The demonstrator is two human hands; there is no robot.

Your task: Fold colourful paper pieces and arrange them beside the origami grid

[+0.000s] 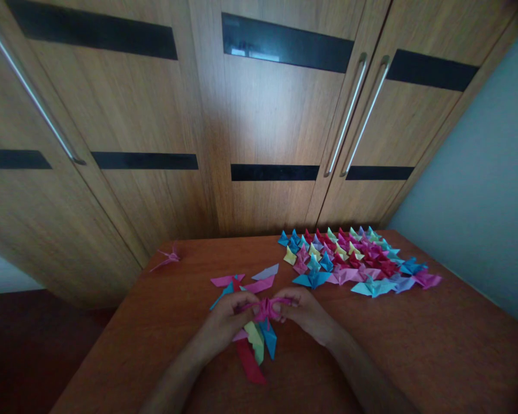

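Note:
A magenta folded-paper origami piece (266, 309) is stretched between my two hands, low over the table. My left hand (229, 315) pinches its left side, fingers closed on the paper. On the other side, my right hand (304, 313) grips it between thumb and fingers. Beneath and around the hands lie loose folded paper strips: a red strip (251, 363), a pale green strip (255, 342), a blue strip (269, 340), a pink strip (259, 284) and a lilac strip (265, 272). My left hand partly hides some of them.
Many finished origami pieces (341, 259) in several colours stand in rows at the back right of the brown table (392, 345). A single pink origami piece (169, 257) sits at the far left corner. Behind the table rises a wooden wardrobe (267, 126); a pale wall (479, 201) borders the right.

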